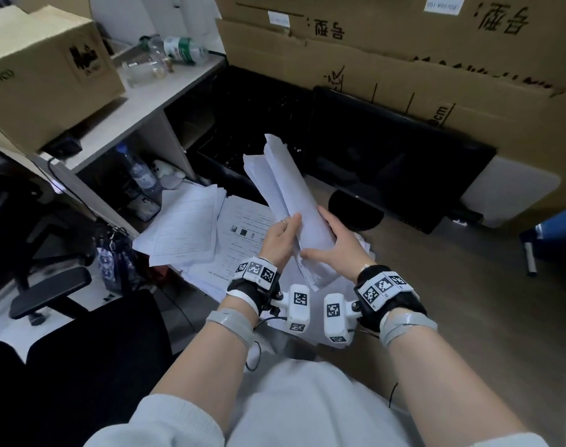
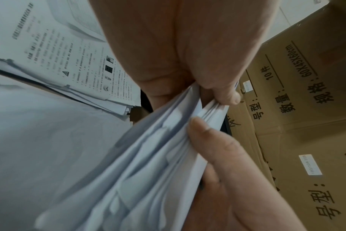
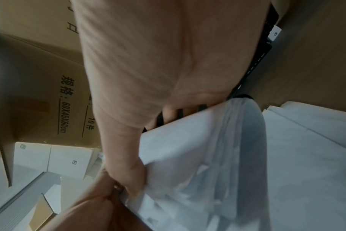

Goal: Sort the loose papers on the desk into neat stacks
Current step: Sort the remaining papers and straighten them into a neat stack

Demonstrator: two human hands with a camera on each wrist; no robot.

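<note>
I hold a thick bundle of white papers (image 1: pixel 291 201) upright and tilted away from me above the desk. My left hand (image 1: pixel 281 240) grips its left side and my right hand (image 1: pixel 333 250) grips its right side near the lower end. In the left wrist view the bundle's uneven sheet edges (image 2: pixel 148 156) sit pinched between my thumb and fingers. The right wrist view shows the bundle (image 3: pixel 198 156) curved under my palm. A printed sheet (image 1: pixel 243 233) lies on a low pile on the desk. A second pile of printed papers (image 1: pixel 184 227) lies askew to its left.
A dark monitor (image 1: pixel 388 159) lies flat behind the papers, with large cardboard boxes (image 1: pixel 404 53) behind it. A side shelf (image 1: pixel 139 104) at left carries a box (image 1: pixel 46 72) and bottles (image 1: pixel 181 51). An office chair (image 1: pixel 33 253) stands at far left.
</note>
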